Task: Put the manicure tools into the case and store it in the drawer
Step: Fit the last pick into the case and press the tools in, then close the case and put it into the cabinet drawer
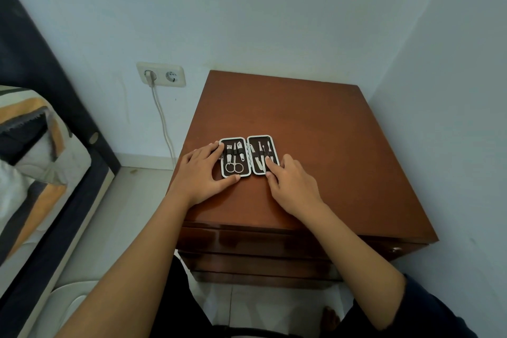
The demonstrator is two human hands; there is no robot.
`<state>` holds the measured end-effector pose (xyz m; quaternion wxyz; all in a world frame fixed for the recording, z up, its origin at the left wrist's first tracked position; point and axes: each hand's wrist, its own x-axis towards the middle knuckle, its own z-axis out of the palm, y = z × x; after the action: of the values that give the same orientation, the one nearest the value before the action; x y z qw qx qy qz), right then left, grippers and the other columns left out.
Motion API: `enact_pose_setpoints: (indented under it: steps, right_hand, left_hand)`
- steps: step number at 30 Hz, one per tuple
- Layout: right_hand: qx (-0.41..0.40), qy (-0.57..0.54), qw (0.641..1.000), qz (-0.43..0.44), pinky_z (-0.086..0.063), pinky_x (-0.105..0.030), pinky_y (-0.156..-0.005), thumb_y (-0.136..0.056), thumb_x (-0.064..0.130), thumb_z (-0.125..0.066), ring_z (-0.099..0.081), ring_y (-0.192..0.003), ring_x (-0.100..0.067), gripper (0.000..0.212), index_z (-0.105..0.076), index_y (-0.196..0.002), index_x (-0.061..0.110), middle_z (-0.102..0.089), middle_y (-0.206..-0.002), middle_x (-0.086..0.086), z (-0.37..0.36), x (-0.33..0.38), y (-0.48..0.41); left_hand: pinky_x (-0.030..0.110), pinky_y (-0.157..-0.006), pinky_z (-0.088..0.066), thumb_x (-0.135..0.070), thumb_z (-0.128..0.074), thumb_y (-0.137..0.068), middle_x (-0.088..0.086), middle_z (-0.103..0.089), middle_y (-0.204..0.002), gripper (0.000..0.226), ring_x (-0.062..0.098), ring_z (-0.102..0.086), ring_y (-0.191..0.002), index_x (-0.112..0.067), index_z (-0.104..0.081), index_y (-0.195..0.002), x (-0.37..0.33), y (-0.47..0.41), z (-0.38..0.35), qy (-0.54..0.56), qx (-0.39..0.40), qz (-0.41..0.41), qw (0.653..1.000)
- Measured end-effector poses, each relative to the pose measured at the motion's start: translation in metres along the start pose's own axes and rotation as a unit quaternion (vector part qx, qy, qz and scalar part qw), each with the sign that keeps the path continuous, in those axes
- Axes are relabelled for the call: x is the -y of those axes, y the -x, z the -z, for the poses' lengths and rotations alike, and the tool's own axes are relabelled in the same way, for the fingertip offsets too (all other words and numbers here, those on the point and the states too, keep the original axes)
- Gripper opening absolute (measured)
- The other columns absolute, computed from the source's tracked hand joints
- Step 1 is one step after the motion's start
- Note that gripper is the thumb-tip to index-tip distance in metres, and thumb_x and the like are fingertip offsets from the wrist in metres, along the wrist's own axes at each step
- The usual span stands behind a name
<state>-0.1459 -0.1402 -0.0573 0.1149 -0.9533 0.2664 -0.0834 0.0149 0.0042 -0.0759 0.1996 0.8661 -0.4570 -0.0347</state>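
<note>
A small manicure case (249, 156) lies open flat on the brown wooden nightstand (315, 123), dark inside with a pale rim. Its left half holds scissors (234, 166) and clippers under straps; its right half holds several thin metal tools (262, 153). My left hand (204, 171) rests flat on the top and holds the case's left edge, thumb at its near corner. My right hand (290, 186) lies at the right half, forefinger pressing on a tool there. The drawers (255, 244) below the top look shut.
A wall corner stands behind and to the right of the nightstand. A double wall socket (162, 75) with a white cable hangs at the left. A bed (35, 151) with a patterned cover runs along the left. My knees are below the drawers.
</note>
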Motion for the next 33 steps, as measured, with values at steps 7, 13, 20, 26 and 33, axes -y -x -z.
enact_pose_setpoints:
  steps: [7, 13, 20, 26, 33]
  right_hand:
    - [-0.009, -0.153, 0.987, -0.042, -0.045, -0.035, -0.075, -0.093, 0.034, -0.044, -0.048, -0.094, -0.015, 0.042, -0.036, -0.133, 0.026, -0.044, -0.106, 0.002, 0.006, -0.005, 0.002]
    - [0.020, -0.134, 0.979, -0.153, -0.041, -0.034, -0.074, -0.088, 0.025, -0.049, -0.054, -0.092, -0.028, 0.017, -0.055, -0.090, 0.010, -0.054, -0.098, -0.007, 0.013, -0.004, -0.016]
    - [0.049, -0.113, 0.975, -0.183, -0.034, -0.034, -0.064, -0.084, 0.018, -0.048, -0.051, -0.080, -0.033, 0.016, -0.048, -0.074, 0.006, -0.051, -0.091, -0.014, 0.019, -0.002, -0.035]
    - [-0.072, -0.206, 0.970, -0.105, -0.047, -0.040, -0.069, -0.089, 0.009, -0.044, -0.057, -0.080, -0.027, 0.007, -0.050, -0.087, 0.009, -0.060, -0.089, -0.008, 0.039, -0.023, -0.039]
    - [-0.064, -0.221, 0.969, 0.086, -0.047, -0.029, -0.080, -0.087, 0.010, -0.054, -0.054, -0.087, -0.014, 0.009, -0.054, -0.091, 0.018, -0.053, -0.093, 0.003, 0.042, -0.028, -0.009]
  left_hand:
    - [0.034, -0.112, -0.014, -0.082, -0.039, -0.057, -0.008, -0.029, -0.152, 0.104, 0.013, -0.025, -0.139, -0.026, -0.030, -0.144, 0.000, -0.002, 0.006, 0.058, 0.007, 0.021, 0.998]
    - [0.044, -0.110, -0.016, -0.076, -0.053, -0.052, -0.008, -0.021, -0.155, 0.111, 0.016, -0.020, -0.140, -0.026, -0.023, -0.146, -0.005, -0.017, 0.013, 0.053, 0.070, 0.045, 0.995]
    - [0.039, -0.106, -0.021, -0.071, -0.060, -0.050, -0.001, -0.028, -0.144, 0.113, 0.020, -0.024, -0.133, -0.021, -0.025, -0.145, -0.022, -0.018, 0.011, 0.088, 0.071, 0.071, 0.991]
    - [0.040, -0.102, -0.031, -0.065, -0.067, -0.063, -0.003, -0.044, -0.120, 0.084, 0.016, -0.045, -0.116, -0.025, -0.043, -0.133, -0.034, 0.000, -0.006, 0.154, 0.015, 0.057, 0.986]
    - [0.035, -0.094, -0.032, -0.051, -0.069, -0.073, -0.005, -0.050, -0.108, 0.057, 0.014, -0.052, -0.107, -0.025, -0.053, -0.122, -0.049, 0.010, -0.016, 0.185, -0.059, 0.067, 0.979]
